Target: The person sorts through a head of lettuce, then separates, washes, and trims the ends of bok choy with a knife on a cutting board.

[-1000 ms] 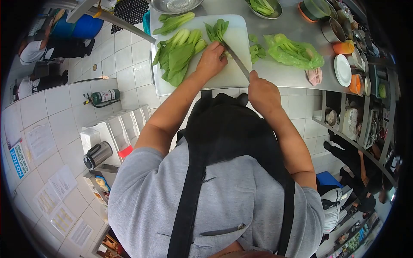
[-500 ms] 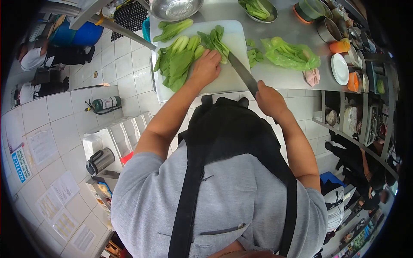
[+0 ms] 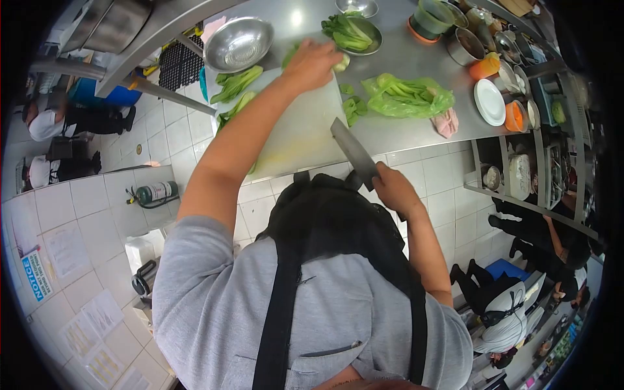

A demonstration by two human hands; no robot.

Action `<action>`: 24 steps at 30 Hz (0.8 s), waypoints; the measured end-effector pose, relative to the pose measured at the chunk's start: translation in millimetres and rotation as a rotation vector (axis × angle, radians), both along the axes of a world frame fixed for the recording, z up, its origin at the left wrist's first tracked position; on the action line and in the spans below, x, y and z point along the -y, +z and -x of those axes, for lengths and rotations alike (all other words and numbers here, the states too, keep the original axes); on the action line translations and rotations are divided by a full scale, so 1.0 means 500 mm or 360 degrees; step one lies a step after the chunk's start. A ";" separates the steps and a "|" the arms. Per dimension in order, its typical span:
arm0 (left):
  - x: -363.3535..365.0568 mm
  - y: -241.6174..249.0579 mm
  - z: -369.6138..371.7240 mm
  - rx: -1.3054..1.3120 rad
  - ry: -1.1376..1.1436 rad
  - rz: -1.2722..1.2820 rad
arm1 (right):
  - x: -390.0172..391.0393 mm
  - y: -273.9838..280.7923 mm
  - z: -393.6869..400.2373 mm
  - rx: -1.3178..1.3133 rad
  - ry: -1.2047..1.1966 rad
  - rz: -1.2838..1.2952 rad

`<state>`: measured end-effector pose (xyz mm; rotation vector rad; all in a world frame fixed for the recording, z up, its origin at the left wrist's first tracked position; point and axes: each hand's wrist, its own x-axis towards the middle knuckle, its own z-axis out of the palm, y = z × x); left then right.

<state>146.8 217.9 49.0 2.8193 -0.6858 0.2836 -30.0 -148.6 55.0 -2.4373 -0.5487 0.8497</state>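
My left hand (image 3: pixel 313 66) is closed around bok choy (image 3: pixel 342 63) over the far edge of the white cutting board (image 3: pixel 305 130); a pale stem end shows at its right side, and the rest is mostly hidden under the fingers. Gripped by its handle in my right hand (image 3: pixel 398 190) is a wide-bladed kitchen knife (image 3: pixel 353 149), its tip over the board's near right side. Whole bok choy (image 3: pixel 235 84) lies along the board's left edge, partly behind my left forearm. A metal bowl (image 3: pixel 372 47) holding leafy greens (image 3: pixel 348 31) stands just beyond my left hand.
An empty-looking steel colander (image 3: pixel 239 44) sits at the back left. Right of the board are loose leaves (image 3: pixel 353 109), a green plastic bag of bok choy (image 3: pixel 406 96), a pink cloth (image 3: pixel 446 123) and a white plate (image 3: pixel 489 102). Other people (image 3: pixel 507 305) stand at the right.
My left hand has moved away from me, carrying bok choy from the board's middle toward the bowl. My right hand has drawn the knife back from the greens.
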 end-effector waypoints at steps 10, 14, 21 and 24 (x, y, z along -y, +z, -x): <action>0.040 0.100 -0.092 0.0152 0.0450 0.0000 | -0.004 0.013 0.014 0.0084 -0.0007 -0.0018; -0.124 -0.003 0.042 -0.0639 0.1194 -0.0329 | 0.002 -0.005 0.028 0.0057 -0.0074 0.0014; -0.280 -0.144 0.142 -0.0286 0.1430 -0.0250 | -0.003 -0.004 0.017 0.0106 -0.0019 0.0042; -0.265 -0.111 0.150 -0.0562 0.1427 -0.0164 | -0.014 0.019 -0.009 0.0140 0.0124 0.0121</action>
